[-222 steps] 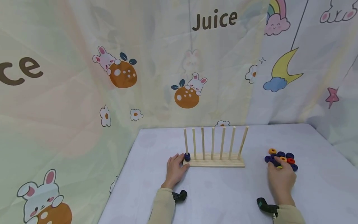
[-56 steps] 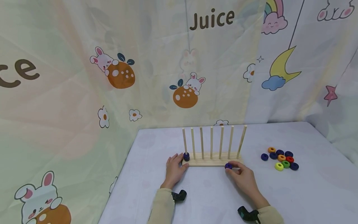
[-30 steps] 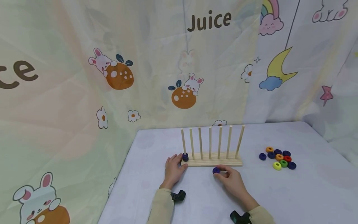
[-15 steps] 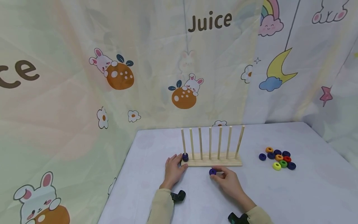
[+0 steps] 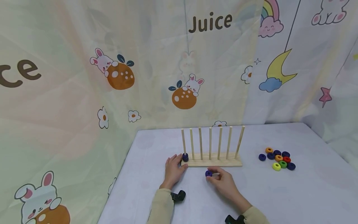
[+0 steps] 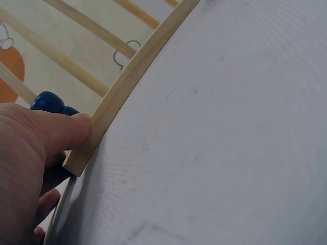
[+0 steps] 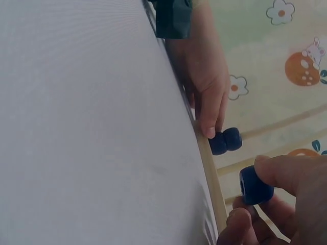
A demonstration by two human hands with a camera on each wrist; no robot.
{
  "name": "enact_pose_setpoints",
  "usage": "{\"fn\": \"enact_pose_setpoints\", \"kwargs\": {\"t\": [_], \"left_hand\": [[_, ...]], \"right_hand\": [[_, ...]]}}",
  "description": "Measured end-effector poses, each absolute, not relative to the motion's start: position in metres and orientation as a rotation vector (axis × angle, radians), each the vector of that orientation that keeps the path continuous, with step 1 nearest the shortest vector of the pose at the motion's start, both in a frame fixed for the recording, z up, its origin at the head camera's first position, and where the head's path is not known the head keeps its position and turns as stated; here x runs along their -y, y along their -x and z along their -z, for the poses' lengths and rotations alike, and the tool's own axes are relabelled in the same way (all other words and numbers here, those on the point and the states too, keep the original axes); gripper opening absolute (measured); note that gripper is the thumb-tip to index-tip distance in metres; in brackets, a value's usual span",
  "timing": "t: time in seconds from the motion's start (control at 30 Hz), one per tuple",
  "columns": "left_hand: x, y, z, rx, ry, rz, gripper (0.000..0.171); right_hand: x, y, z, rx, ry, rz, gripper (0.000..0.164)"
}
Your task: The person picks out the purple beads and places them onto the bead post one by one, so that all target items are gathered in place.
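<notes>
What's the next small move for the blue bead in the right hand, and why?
Probably raise the dark blue bead over the tip of the leftmost peg. The right hand pinches it in front of the wooden peg rack, on no peg; two blue beads sit on that peg, the other six are bare. The left hand holds that end.

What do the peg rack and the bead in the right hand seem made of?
Peg rack: probably bare matt wood, from its pale tan colour and lengthwise streaks. Blue bead: painted wood or plastic, unclear which; smooth, evenly coloured, faintly shiny.
</notes>
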State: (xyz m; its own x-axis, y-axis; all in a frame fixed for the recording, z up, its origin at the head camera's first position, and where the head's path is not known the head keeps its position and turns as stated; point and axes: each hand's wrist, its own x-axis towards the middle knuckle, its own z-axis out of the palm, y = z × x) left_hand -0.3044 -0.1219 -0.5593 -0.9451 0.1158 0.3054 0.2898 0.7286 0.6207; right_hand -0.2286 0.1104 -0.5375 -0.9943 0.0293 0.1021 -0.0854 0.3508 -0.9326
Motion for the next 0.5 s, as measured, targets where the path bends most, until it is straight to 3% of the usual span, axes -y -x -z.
{"fn": "enact_pose_setpoints", "kwargs": {"t": [0.5], "left_hand": [[0.121,0.304,0.559,2.691,0.305,1.036,0.055]], "right_hand": [[-0.088,0.228,0.526,2.515,-0.096,-1.761,0.031]]}}
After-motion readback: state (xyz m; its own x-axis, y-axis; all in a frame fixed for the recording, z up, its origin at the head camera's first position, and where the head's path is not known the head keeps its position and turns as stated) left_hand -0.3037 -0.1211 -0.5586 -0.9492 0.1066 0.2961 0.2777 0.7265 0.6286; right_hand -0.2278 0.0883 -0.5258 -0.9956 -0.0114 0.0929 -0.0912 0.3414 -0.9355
